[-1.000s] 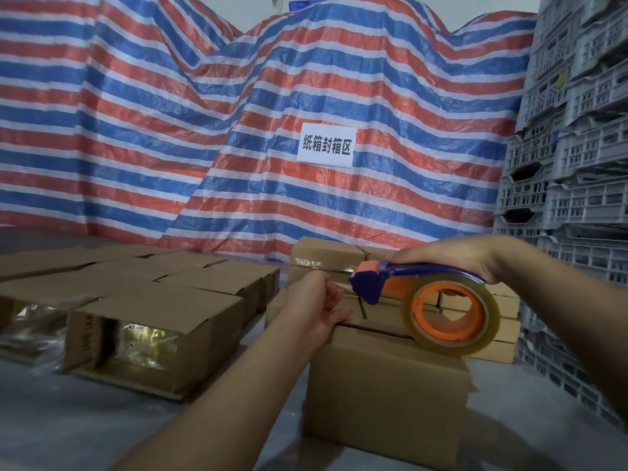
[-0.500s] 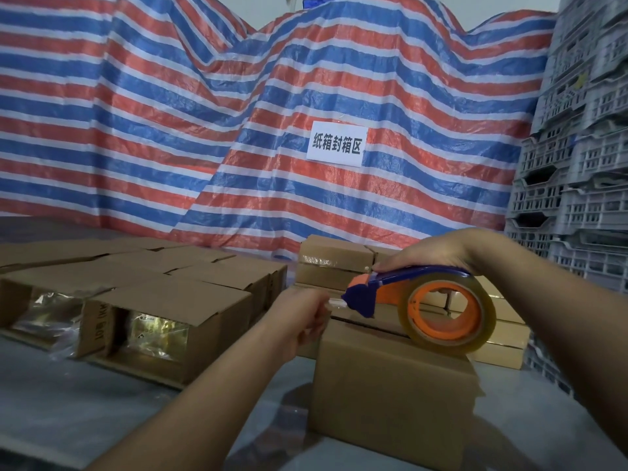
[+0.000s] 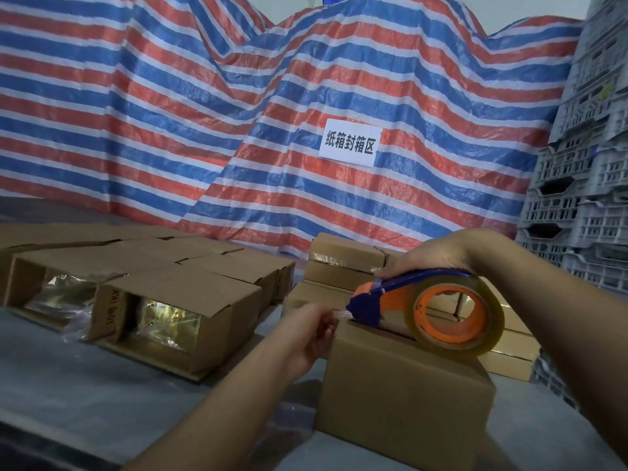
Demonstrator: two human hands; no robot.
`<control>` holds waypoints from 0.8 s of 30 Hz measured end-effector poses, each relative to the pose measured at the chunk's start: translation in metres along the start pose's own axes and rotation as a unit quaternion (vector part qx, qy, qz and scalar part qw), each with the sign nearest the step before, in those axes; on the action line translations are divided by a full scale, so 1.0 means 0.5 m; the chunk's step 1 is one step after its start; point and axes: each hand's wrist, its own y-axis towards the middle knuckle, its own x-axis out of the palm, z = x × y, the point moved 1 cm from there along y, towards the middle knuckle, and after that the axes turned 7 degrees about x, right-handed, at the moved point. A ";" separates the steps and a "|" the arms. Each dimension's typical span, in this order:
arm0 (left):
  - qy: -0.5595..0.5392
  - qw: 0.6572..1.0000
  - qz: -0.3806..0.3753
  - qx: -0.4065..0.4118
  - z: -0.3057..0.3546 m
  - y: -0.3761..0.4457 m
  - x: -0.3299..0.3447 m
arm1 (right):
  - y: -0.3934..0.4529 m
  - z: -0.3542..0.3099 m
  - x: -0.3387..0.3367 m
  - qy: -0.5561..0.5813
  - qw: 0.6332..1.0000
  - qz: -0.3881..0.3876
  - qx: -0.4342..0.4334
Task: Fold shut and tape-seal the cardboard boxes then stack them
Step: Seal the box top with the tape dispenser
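A closed cardboard box stands in front of me on the grey table. My right hand grips the blue and orange tape dispenser from above, its clear tape roll resting on the box top. My left hand pinches the free tape end at the box's near-left top edge, just in front of the dispenser's nose. Sealed boxes are stacked behind.
Several boxes lie on their sides at the left, open ends toward me, with shiny wrapped goods inside. A striped tarp with a white sign hangs behind. Grey plastic crates tower at the right.
The dispenser has come down onto the box top. My left hand has drawn the tape end to the box's left edge. The view has shifted slightly.
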 end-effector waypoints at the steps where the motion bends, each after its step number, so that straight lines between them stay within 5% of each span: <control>1: -0.013 1.000 0.000 -0.005 -0.002 0.000 -0.001 | 0.000 -0.003 0.001 -0.009 1.000 0.004 0.001; 13: 0.047 0.999 -0.006 0.001 -0.021 0.011 -0.014 | -0.008 -0.021 0.009 -0.031 0.999 0.011 0.007; 24: 0.257 0.966 0.011 -0.022 -0.038 0.020 -0.022 | -0.010 -0.038 0.023 -0.043 0.999 -0.004 0.021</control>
